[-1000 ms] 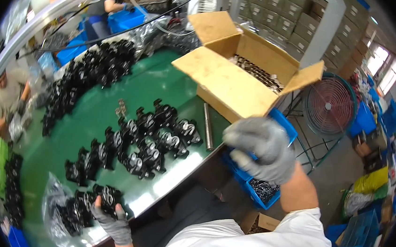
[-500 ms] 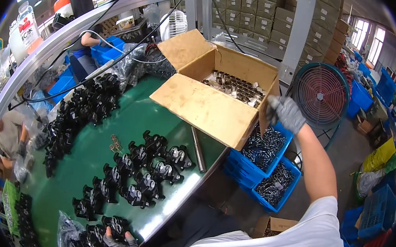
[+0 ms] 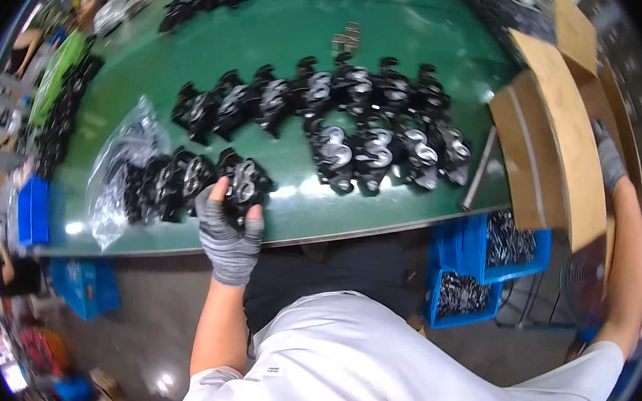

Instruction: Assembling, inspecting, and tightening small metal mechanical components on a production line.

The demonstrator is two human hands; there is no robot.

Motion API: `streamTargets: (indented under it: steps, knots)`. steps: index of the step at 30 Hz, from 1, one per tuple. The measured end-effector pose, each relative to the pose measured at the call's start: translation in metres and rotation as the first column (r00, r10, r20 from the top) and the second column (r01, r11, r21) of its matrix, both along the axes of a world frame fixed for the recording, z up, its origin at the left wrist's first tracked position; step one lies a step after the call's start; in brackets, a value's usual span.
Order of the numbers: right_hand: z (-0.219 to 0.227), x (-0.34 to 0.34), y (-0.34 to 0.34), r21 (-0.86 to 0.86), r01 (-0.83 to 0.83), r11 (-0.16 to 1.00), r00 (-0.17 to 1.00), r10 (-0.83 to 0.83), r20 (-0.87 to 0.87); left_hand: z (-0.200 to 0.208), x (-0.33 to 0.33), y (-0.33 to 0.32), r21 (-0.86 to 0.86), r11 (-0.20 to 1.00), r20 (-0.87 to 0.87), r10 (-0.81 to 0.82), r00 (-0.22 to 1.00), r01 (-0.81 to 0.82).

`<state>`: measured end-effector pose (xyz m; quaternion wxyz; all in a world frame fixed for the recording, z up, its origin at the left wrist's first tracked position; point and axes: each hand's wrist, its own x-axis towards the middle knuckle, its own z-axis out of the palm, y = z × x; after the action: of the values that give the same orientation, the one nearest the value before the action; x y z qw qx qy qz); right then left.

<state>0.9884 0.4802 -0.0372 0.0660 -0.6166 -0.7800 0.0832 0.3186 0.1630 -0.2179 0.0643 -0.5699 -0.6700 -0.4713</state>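
Note:
My left hand [image 3: 229, 240], in a grey glove with bare fingertips, has its thumb and forefinger around the near end of a black cast part [image 3: 245, 182] with shiny metal faces. That part is the rightmost of a short row at the table's near left. My right hand [image 3: 609, 157], also gloved, reaches into an open cardboard carton [image 3: 528, 146] at the far right; its fingers are partly hidden by the carton's side and too unclear to read. Two rows of similar black castings [image 3: 374, 155] stand on the green table [image 3: 285, 171] between my hands.
A clear plastic bag [image 3: 112, 182] lies left of the short row. Small metal rings [image 3: 346, 38] sit behind the castings. A metal rod [image 3: 480, 169] lies beside the carton. Blue bins [image 3: 515, 252] of small metal pins stand below the table's right edge. More black parts line the far edge.
The view has swung, so the table now lies across the front. My right hand has gone from the carton's outer edge to inside it. My left hand stays at the same group of castings.

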Motion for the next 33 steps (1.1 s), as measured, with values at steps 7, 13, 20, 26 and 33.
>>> streamTargets:
  steps: [7, 13, 20, 26, 33]
  knots:
    - [-0.010, 0.030, 0.037, 0.209, -0.018, 0.978, 0.982, 0.056, -0.178, 0.006, -0.002, -0.017, -0.062, 0.996, -0.052, 0.057, 0.997, -0.061]
    - [0.093, -0.161, -0.103, 0.434, 0.125, 0.892, 0.857, 0.123, -0.500, 0.002, -0.006, -0.013, -0.073, 0.997, 0.036, 0.016, 0.999, -0.013]
    - [0.036, -0.397, -0.167, 0.281, -0.311, 0.908, 0.856, 0.396, -0.333, -0.002, -0.007, -0.009, -0.090, 0.996, 0.086, 0.027, 0.996, -0.019]
    - [-0.046, -0.479, -0.009, 0.233, -0.326, 0.916, 0.945, 0.322, 0.056, 0.002, -0.012, -0.009, -0.099, 0.995, 0.094, 0.020, 0.995, -0.010]
    - [-0.121, -0.503, 0.084, -0.005, -0.432, 0.902, 0.799, 0.386, 0.461, 0.008, -0.014, -0.009, -0.107, 0.994, 0.049, 0.005, 0.999, 0.000]
